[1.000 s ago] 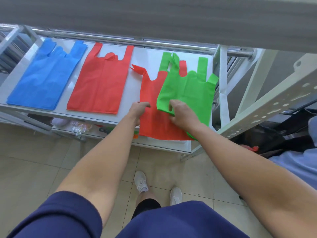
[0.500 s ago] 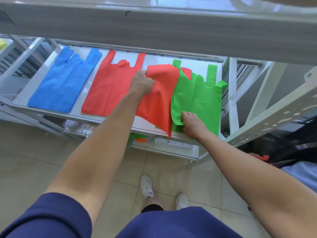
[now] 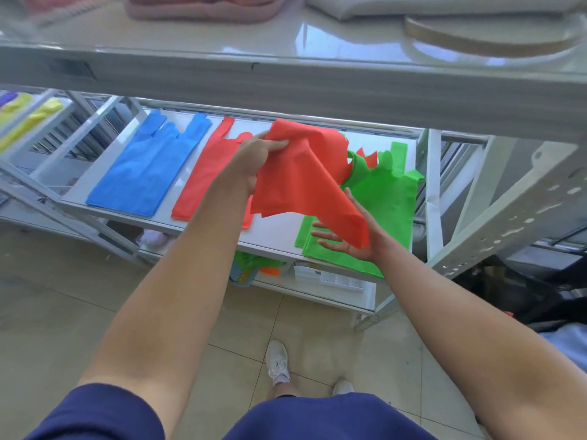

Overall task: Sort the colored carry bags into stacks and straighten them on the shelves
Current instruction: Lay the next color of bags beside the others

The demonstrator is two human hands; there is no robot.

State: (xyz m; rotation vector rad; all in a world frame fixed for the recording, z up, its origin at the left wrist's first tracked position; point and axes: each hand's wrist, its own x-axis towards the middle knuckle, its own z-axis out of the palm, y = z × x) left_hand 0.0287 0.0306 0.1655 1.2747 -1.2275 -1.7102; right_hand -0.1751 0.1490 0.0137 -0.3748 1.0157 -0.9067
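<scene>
My left hand (image 3: 259, 155) pinches the top edge of the red bag (image 3: 301, 182), thumb and fingers clamped on the cloth. It holds the bag up in the middle of the frame, above the shelf (image 3: 273, 238). My right hand (image 3: 344, 241) lies spread and palm up under the bag's lower corner, fingers straight and gripping nothing.

The bag is thin and limp (it folds and droops wherever I don't hold it), so I judge it nearly weightless, soft, not fragile, and likely to slide on its neighbours. Its handles trail towards the green bag (image 3: 384, 211), which lies flat on the shelf right of centre; whether they touch it I cannot tell.

A single pinch lets the bag hang crooked. Better, I think, to take two corners of one edge and lay it down flat. It belongs on the other red bag (image 3: 203, 182), lying left of centre beside the blue bag (image 3: 143, 173).
</scene>
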